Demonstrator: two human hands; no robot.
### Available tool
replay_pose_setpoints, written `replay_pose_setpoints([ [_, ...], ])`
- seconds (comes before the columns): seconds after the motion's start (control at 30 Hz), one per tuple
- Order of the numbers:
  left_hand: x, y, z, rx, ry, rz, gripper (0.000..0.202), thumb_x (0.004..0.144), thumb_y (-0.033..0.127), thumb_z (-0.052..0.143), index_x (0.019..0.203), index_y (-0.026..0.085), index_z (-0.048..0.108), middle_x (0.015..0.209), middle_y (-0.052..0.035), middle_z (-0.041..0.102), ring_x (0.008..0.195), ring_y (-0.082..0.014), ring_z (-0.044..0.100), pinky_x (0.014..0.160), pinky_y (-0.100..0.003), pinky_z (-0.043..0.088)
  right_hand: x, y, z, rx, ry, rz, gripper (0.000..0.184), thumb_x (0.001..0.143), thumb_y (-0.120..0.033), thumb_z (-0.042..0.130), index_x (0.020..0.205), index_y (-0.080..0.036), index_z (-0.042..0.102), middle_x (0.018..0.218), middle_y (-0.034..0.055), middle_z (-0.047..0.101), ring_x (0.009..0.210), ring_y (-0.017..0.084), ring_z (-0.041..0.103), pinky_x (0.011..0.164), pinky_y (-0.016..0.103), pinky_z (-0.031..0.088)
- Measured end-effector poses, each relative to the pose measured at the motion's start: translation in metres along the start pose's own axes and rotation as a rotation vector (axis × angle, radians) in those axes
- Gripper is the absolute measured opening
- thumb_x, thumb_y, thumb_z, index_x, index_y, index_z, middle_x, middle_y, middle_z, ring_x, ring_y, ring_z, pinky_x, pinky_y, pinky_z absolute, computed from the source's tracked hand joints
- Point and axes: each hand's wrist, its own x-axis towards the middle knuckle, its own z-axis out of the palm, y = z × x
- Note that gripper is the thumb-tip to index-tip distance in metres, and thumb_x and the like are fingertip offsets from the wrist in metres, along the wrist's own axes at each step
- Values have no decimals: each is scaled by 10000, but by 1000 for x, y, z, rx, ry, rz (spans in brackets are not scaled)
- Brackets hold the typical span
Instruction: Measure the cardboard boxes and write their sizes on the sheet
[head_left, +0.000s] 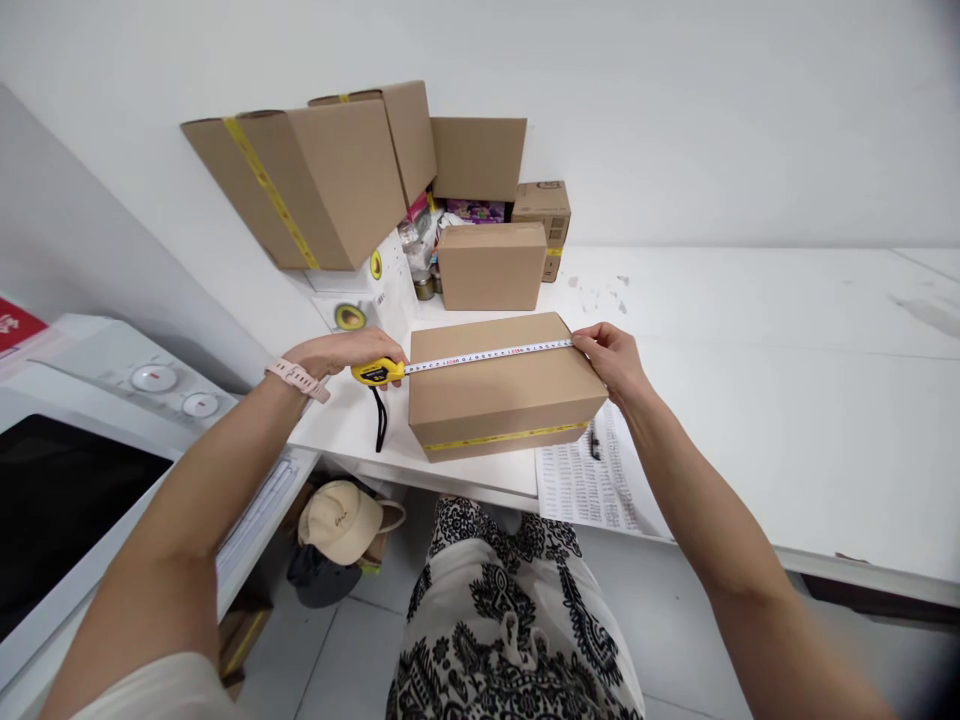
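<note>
A closed cardboard box [502, 385] with yellow tape along its near side stands on the white table. The white blade of a tape measure [379, 372] stretches across the box top from left to right. My left hand [360, 352] grips the yellow case at the box's left edge, and a black wrist strap [381, 420] dangles from it. At the right edge of the box, my right hand [609, 355] pinches the blade's end between thumb and fingers.
Behind the box stand a smaller carton [491, 268] and several jars and packages. Large cartons [300, 185] are stacked at the back left. A printed sheet [577, 480] with a black pen lies at the front edge. A microwave [67, 500] stands on the left.
</note>
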Motion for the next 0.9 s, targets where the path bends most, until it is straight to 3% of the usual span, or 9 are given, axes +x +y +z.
replay_pose_setpoints([
  [0.17,1,11,2,45,-26,-27,270,627,401,583,605,177,733,747,-108,748,700,-219,637,571,-252,437,2,2,-1,-3,-18,-26,223,651,-366,731,738,-193,621,753,8,620,663,135,531,619,300,436],
  [0.4,4,6,2,49,-28,-35,262,620,418,615,659,188,735,729,-93,733,677,-224,634,568,-269,432,4,5,-2,39,-25,-5,213,631,-341,746,726,-188,632,738,-4,626,663,129,538,642,299,439],
  [0.6,-2,15,5,75,-12,-65,241,616,359,587,682,169,720,775,-97,747,693,-205,630,565,-262,420,4,4,-2,21,-13,-11,218,633,-351,739,729,-190,627,739,6,630,668,138,541,635,306,444],
  [0.9,-4,16,9,68,12,-58,150,609,308,616,625,170,674,657,-62,685,625,-167,561,538,-257,367,3,2,-2,6,-12,-4,202,631,-340,733,717,-190,628,730,9,626,667,137,536,634,305,432],
])
